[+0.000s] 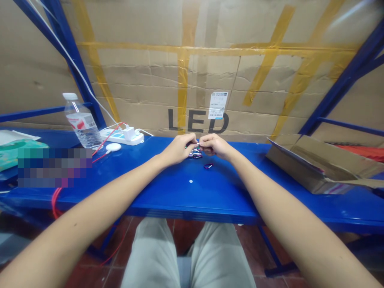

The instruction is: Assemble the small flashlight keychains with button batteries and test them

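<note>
My left hand (181,149) and my right hand (215,145) meet over the middle of the blue table (168,192), their fingertips nearly touching. Both are closed in a pinch around something small and whitish that I cannot make out. Just beneath the fingers lies a bunch of small shiny metallic pieces (195,153), partly hidden by the hands. A single dark carabiner-like clip (208,166) rests apart from the bunch, below my right hand. Nearer the front edge is a small white round spot (191,181).
At the left stand a water bottle (83,124), a white power strip (124,136), a round white object (113,147) and red cable (56,200). An open cardboard box (312,168) sits at the right. Large taped cardboard (144,80) rises behind the table.
</note>
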`<action>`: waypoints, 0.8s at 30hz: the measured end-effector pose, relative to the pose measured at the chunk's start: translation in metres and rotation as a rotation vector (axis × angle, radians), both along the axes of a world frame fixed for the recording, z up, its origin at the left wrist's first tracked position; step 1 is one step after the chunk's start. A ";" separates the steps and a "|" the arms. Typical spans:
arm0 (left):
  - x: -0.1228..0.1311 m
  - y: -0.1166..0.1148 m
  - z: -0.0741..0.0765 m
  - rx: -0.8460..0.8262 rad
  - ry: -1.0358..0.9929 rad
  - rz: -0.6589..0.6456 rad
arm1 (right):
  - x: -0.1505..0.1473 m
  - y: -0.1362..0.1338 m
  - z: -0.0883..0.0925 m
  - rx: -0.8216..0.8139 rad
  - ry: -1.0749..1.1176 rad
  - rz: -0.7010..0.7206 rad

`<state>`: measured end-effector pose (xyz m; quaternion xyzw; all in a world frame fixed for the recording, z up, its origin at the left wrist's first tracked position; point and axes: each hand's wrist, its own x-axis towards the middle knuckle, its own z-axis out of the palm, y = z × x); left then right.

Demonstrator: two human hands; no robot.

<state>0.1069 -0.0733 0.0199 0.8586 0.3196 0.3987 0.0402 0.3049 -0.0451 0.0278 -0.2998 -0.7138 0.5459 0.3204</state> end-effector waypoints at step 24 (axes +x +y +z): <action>0.027 -0.010 -0.025 -0.234 0.362 -0.121 | 0.011 0.017 -0.006 0.425 -0.292 -0.412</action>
